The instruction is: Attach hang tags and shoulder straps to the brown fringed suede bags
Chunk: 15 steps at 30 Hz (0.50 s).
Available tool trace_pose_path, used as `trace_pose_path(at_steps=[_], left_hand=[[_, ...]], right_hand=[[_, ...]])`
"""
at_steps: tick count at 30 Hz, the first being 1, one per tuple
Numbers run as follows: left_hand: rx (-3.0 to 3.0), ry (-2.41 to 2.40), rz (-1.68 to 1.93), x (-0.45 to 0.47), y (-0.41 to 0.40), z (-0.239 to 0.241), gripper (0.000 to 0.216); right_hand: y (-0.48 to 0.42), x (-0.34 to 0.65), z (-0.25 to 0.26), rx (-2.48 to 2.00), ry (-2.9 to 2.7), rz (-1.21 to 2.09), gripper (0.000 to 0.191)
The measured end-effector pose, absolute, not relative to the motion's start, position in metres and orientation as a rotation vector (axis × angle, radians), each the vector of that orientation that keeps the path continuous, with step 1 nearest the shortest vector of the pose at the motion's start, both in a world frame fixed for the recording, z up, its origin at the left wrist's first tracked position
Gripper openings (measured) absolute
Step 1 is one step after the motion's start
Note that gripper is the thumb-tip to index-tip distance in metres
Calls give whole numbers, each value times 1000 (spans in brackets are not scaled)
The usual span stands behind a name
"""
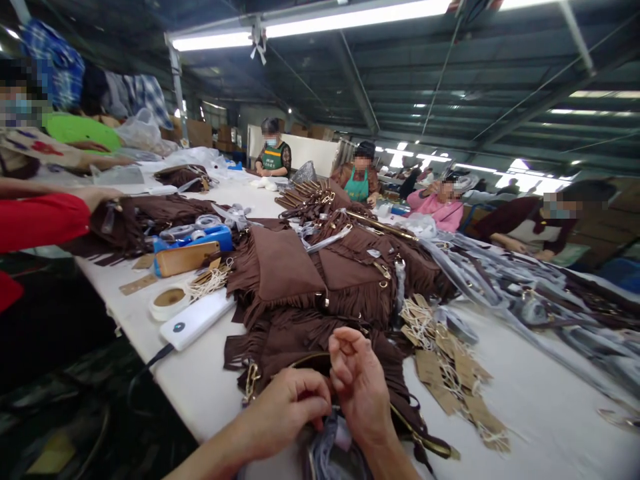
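Note:
My left hand (293,405) is closed, thumb and fingers pinched together over the near edge of a dark brown fringed bag (285,333). My right hand (361,383) is raised beside it, palm turned inward and fingers curled together. What either hand pinches is too small or hidden to name. The bag lies below both hands, a gold zipper (425,440) running along its side and a gold chain link (251,380) at its left corner. Just under my hands sits a strap in grey plastic wrapping (330,443).
Beyond lies a pile of brown fringed bags (290,263). Left are a white power bank (197,320), a tape roll (169,301) and a phone (187,259). Right are cardboard tags with strings (450,367) and wrapped straps (500,280). A co-worker's red sleeve (45,223) reaches in; others sit around.

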<state>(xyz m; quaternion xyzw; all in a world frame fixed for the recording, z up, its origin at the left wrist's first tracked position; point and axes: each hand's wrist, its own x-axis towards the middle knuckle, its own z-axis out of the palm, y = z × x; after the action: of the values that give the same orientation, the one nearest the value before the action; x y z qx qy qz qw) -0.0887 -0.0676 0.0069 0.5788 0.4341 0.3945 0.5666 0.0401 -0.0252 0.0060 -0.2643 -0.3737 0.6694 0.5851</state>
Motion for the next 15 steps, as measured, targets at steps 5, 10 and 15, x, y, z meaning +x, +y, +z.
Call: trace_pose_path(at_steps=[5, 10, 15], left_hand=[[1182, 1043, 1025, -83, -61, 0, 17], [1123, 1047, 1085, -88, -62, -4, 25], [1147, 1030, 1104, -89, -65, -8, 29]], right_hand=[[-24, 42, 8, -608, -968, 1472, 38], [-27, 67, -1, -822, -956, 1419, 32], [-37, 75, -10, -1068, -1292, 1461, 45]])
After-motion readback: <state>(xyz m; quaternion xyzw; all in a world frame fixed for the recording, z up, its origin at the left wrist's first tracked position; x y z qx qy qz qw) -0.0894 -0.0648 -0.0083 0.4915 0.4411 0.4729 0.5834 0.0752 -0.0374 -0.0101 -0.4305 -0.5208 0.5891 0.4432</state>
